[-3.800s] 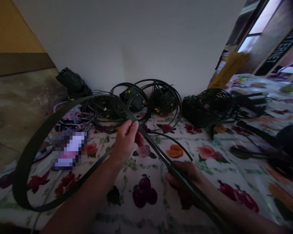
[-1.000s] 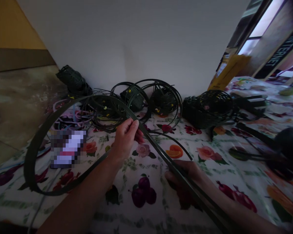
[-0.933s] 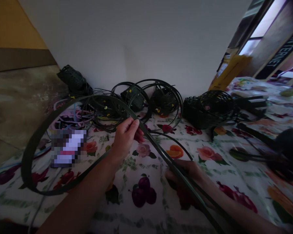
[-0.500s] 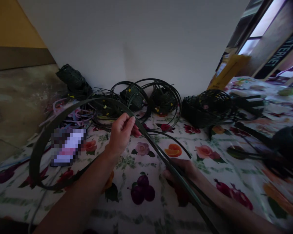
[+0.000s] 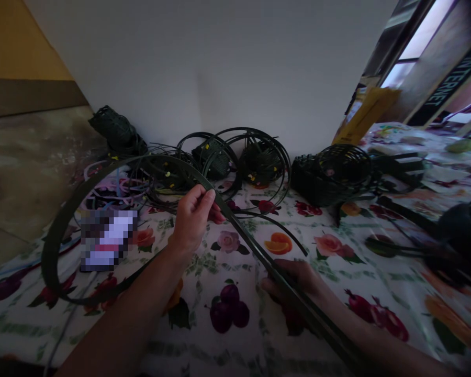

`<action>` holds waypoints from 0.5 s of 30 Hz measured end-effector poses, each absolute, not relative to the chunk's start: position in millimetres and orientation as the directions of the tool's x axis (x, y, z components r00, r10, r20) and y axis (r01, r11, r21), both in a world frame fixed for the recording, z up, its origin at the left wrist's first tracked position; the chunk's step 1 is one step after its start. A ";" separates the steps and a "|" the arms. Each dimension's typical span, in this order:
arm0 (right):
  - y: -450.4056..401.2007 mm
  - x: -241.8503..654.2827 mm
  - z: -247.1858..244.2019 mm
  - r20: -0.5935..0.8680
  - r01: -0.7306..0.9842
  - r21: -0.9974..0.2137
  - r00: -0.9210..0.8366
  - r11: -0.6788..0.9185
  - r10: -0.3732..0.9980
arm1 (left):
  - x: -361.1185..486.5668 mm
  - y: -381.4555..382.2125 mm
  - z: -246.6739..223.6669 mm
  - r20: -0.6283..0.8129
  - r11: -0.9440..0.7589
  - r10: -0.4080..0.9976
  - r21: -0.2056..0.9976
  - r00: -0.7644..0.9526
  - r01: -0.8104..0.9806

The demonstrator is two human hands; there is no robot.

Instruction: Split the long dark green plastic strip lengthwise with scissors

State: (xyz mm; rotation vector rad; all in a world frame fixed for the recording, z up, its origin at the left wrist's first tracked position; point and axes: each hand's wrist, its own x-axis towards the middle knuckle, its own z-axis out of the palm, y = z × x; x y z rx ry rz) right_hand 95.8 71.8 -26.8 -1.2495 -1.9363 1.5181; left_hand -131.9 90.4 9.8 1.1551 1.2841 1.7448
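A long dark green flat strap point(image 5: 58, 235) curves in a wide loop over the floral cloth point(image 5: 337, 262). My left hand point(image 5: 192, 220) pinches the strap between thumb and fingers where the loop crosses itself. From there it runs straight down to the right, where my right hand point(image 5: 294, 277) grips it low above the cloth. Both ends of the strap leave the picture at the lower right.
Coils of dark strap point(image 5: 255, 152) and woven dark baskets point(image 5: 329, 173) line the white wall. Another dark basket point(image 5: 115, 131) stands at the back left. A blurred flat object point(image 5: 108, 238) lies left of my arm. Pink and blue cords point(image 5: 110, 188) lie behind it.
The loop has shrunk since the oldest frame as the strap slid through my hands. My left hand has shifted slightly left along the strap; my right hand stays in place.
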 end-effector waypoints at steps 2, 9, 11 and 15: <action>74.6 96.2 -30.0 -0.184 0.417 -0.905 -0.551 0.078 0.814 | -132.2 90.2 10.0 0.262 -0.287 0.886 0.958 -0.383 -0.009; 78.0 95.2 -30.9 -0.141 0.452 -0.879 -0.554 0.154 0.820 | -130.8 90.2 5.5 0.272 -0.283 0.895 0.959 -0.352 0.021; 77.1 94.8 -28.0 -0.130 0.435 -0.886 -0.562 0.159 0.817 | -128.6 90.0 3.0 0.268 -0.277 0.906 0.961 -0.326 0.021; 76.0 95.0 -24.7 -0.155 0.415 -0.902 -0.572 0.121 0.806 | -125.1 89.6 0.4 0.258 -0.271 0.913 0.963 -0.316 0.002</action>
